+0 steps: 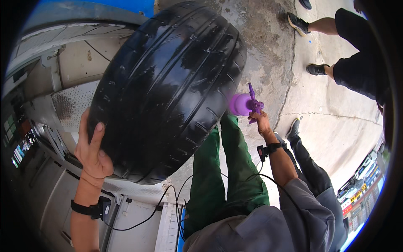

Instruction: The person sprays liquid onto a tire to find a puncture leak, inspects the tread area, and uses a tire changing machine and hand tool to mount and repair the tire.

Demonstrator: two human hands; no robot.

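Observation:
A large black tyre (163, 94) with a wet, shiny, worn tread stands before me, tilted in view. My left hand (94, 151) rests against its near left side, fingers spread along the rubber. In my right hand (260, 120) is a purple pump spray bottle (241, 104), gripped by its dark purple head. The bottle is beside the tyre's right edge, with its pump handle pointing up in the picture. Whether any spray leaves the nozzle cannot be made out. Both wrists wear black straps with small devices and cables.
To the left stands a pale metal machine frame with a tread-plate surface (75, 104). A black cable (141, 225) runs across my body. One person (355, 56) in dark shorts stands at the upper right, another in dark trousers (310, 163) close by my right arm. The concrete floor (267, 41) has wet patches and cracks.

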